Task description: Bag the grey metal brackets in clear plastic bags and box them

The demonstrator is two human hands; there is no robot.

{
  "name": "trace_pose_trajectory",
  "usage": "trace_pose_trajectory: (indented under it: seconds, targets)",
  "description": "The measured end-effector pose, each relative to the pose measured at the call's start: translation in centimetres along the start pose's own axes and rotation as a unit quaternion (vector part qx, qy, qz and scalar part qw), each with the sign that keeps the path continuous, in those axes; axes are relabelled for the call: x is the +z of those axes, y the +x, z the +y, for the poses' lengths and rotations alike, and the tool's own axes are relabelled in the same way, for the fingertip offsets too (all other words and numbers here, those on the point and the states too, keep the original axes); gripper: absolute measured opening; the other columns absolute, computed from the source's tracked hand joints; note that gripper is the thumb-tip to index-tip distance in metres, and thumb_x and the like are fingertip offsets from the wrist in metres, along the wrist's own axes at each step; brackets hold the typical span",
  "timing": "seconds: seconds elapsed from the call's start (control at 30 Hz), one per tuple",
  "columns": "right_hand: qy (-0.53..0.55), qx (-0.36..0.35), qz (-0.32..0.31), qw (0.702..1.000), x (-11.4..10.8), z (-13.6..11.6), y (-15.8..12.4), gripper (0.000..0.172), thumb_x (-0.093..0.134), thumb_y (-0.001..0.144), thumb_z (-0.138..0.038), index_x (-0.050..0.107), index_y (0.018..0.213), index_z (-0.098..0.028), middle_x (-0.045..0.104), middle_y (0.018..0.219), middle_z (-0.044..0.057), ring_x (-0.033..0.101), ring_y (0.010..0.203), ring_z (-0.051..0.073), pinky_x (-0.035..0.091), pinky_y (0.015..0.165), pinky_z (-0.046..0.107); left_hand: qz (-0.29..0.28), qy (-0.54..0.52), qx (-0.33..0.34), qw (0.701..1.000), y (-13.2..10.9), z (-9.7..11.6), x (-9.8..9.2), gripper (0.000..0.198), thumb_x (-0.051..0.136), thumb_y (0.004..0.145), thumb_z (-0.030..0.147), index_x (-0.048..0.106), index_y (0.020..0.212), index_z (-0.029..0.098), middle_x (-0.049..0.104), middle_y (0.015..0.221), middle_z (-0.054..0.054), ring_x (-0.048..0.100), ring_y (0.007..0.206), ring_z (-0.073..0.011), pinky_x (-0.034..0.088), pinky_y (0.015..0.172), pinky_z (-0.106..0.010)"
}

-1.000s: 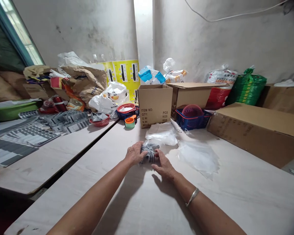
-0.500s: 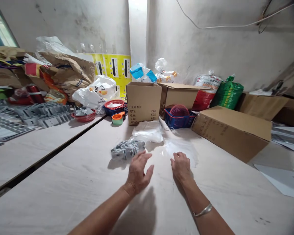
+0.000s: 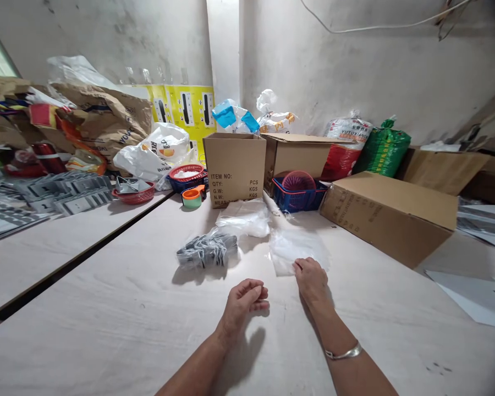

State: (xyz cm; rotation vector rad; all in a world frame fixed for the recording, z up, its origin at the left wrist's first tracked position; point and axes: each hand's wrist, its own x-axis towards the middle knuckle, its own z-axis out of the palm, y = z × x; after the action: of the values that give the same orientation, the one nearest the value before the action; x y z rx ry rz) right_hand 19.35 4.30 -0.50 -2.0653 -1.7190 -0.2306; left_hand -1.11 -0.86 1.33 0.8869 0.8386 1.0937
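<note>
A flat stack of clear plastic bags (image 3: 289, 247) lies on the white table. My right hand (image 3: 312, 279), a silver bangle on its wrist, has its fingers closed at the near edge of the top bag. To the left, my left hand (image 3: 244, 303) hovers over the bare tabletop with half-curled fingers, some of them apart, and nothing visible in it. Beyond it rests a clear bag packed with grey flat pieces (image 3: 208, 250). Another heap of clear plastic bags (image 3: 245, 215) lies behind that, against an upright cardboard box (image 3: 235, 170).
A blue basket (image 3: 299, 197) stands by the boxes, with a large carton (image 3: 390, 214) to its right. A tape roll (image 3: 192, 197), a red basket (image 3: 134, 193) and many grey pieces (image 3: 82, 192) are at left. A dark gap (image 3: 78, 257) splits the tables.
My left hand has drawn back from beside the packed bag, toward me and slightly right, its fingers curling in. My right hand stays at the bag stack, fingers closing on its edge.
</note>
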Motion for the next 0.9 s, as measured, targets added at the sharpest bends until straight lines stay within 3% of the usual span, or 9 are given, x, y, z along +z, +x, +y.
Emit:
trace_pose_trajectory:
  seconds: [0.13, 0.27, 0.43, 0.53, 0.63, 0.7, 0.83, 0.9]
  targets:
    - [0.017, -0.030, 0.046, 0.998, -1.7, -1.1, -0.3, 0.017, 0.049, 0.089, -0.027, 0.066, 0.087, -0.023, 0.061, 0.090, 0.003, 0.050, 0.085, 0.017, 0.027, 0.067, 0.028, 0.003, -0.029, 0.004, 1.000, -0.2, 0.1, -0.3, 0.025, 0.063, 0.076, 0.033, 0.060, 0.092, 0.014, 0.061, 0.098, -0.012, 0.060, 0.088, -0.0210, 0.049, 0.080, -0.039]
    - [0.065, -0.145, 0.084, 0.984, -3.2, -4.4, -1.9, 0.011, 0.053, 0.084, -0.020, 0.064, 0.081, -0.019, 0.061, 0.087, 0.004, 0.050, 0.086, 0.019, 0.028, 0.071, 0.030, 0.005, -0.089, -0.018, 0.996, -0.3, 0.5, -0.2, 0.027, 0.063, 0.076, 0.034, 0.058, 0.097, 0.017, 0.060, 0.104, -0.009, 0.061, 0.088, -0.0187, 0.049, 0.081, -0.035]
    - [0.137, -0.216, 0.020, 0.967, -3.8, -8.6, -4.8, 0.009, 0.055, 0.078, -0.016, 0.062, 0.072, -0.017, 0.059, 0.083, 0.006, 0.050, 0.082, 0.020, 0.031, 0.070, 0.031, -0.031, -0.134, -0.005, 0.991, -0.2, 0.7, -0.1, 0.020, 0.065, 0.076, 0.032, 0.057, 0.084, 0.015, 0.061, 0.079, -0.003, 0.059, 0.067, -0.0098, 0.046, 0.061, -0.020]
    - [0.216, -0.219, -0.063, 0.949, -4.3, -9.6, -5.7, 0.009, 0.055, 0.076, -0.014, 0.062, 0.071, -0.018, 0.059, 0.079, 0.004, 0.052, 0.076, 0.017, 0.034, 0.065, 0.028, -0.006, -0.139, -0.004, 0.990, 0.2, 0.7, -0.4, 0.021, 0.067, 0.073, 0.030, 0.053, 0.072, 0.014, 0.055, 0.061, 0.002, 0.052, 0.052, -0.0055, 0.039, 0.048, -0.015]
    - [0.356, -0.191, -0.155, 0.901, -4.8, -9.0, -5.1, 0.017, 0.051, 0.081, -0.022, 0.064, 0.070, -0.020, 0.058, 0.074, 0.002, 0.053, 0.067, 0.013, 0.037, 0.060, 0.024, 0.041, -0.136, 0.004, 0.990, 0.4, 0.6, -0.7, 0.022, 0.071, 0.068, 0.026, 0.052, 0.072, 0.014, 0.057, 0.062, 0.002, 0.054, 0.053, -0.0076, 0.044, 0.051, -0.018]
    - [0.435, -0.143, -0.154, 0.876, -4.8, -7.8, -4.0, 0.020, 0.048, 0.084, -0.029, 0.065, 0.077, -0.021, 0.059, 0.079, 0.002, 0.055, 0.069, 0.013, 0.040, 0.061, 0.024, 0.068, -0.122, -0.008, 0.990, 0.4, 0.7, -0.6, 0.025, 0.073, 0.065, 0.023, 0.053, 0.078, 0.015, 0.061, 0.068, 0.000, 0.059, 0.057, -0.0112, 0.049, 0.054, -0.024]
    - [0.449, -0.026, -0.086, 0.889, -3.9, -4.3, -1.6, 0.022, 0.053, 0.079, -0.037, 0.064, 0.088, -0.020, 0.060, 0.090, 0.004, 0.055, 0.083, 0.018, 0.042, 0.066, 0.026, 0.099, -0.097, -0.025, 0.990, 0.4, 1.1, -0.6, 0.029, 0.073, 0.062, 0.019, 0.053, 0.083, 0.015, 0.065, 0.074, -0.003, 0.061, 0.056, -0.0147, 0.054, 0.055, -0.033]
    - [0.450, 0.027, -0.098, 0.887, -3.4, -2.8, -0.8, 0.023, 0.056, 0.075, -0.041, 0.063, 0.081, -0.020, 0.059, 0.083, 0.003, 0.053, 0.079, 0.018, 0.041, 0.066, 0.027, 0.112, -0.109, -0.009, 0.988, 0.5, 1.4, -0.8, 0.028, 0.073, 0.062, 0.016, 0.053, 0.082, 0.015, 0.066, 0.075, -0.003, 0.061, 0.054, -0.0141, 0.054, 0.053, -0.033]
